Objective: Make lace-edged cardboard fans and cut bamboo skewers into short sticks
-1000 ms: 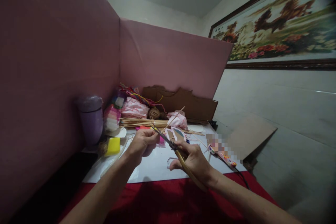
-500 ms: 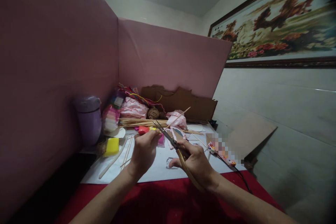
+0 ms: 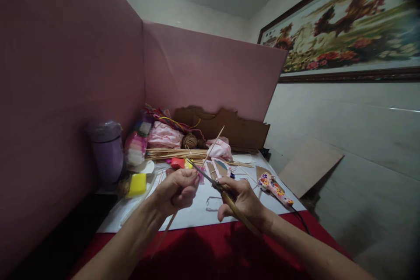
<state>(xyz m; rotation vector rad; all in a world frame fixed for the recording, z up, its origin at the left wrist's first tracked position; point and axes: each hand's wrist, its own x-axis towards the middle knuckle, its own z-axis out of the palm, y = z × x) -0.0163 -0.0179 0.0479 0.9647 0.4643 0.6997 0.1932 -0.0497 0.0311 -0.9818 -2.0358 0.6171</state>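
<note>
Left of the scissors (image 3: 215, 183), I have the left hand (image 3: 179, 190) with fingers closed on a thin stick (image 3: 213, 148) near the blades, the right hand (image 3: 244, 199) curled round the handles, seemingly mid-cutting, calling for a steady stick.

Red cloth forms the near edge of the work surface (image 3: 183, 247). A white sheet (image 3: 193, 218) covers the area behind it. The sheet supports a bundle of thin wooden sticks (image 3: 170, 154) at the rear, a yellow block (image 3: 137, 184) at left, and a flower-patterned glue gun (image 3: 274, 187) at right.
</note>
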